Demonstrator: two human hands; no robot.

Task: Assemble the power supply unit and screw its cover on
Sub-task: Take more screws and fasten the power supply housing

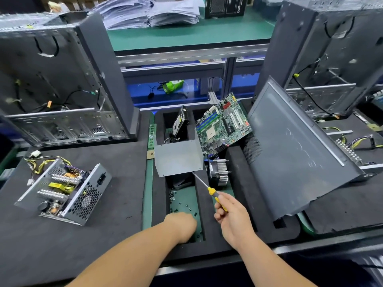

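The open power supply unit (64, 191) lies tilted on the black foam mat at the left, its circuit board and yellow wires exposed. Its grey metal cover (178, 157) stands in the foam tray ahead. My right hand (232, 216) grips a yellow-and-black screwdriver (209, 190) whose tip points up at the cover's lower right corner. My left hand (182, 224) reaches down into the green screw compartment (184, 201), back of the hand up and fingers hidden. Several small dark screws (179, 204) lie scattered there.
A motherboard (223, 123), a hard drive (180, 123) and a heatsink fan (219, 170) stand in the foam tray. A grey case side panel (294, 154) leans at the right. Open computer cases (58, 85) (331, 50) flank the bench. Paper stacks lie on the far shelf.
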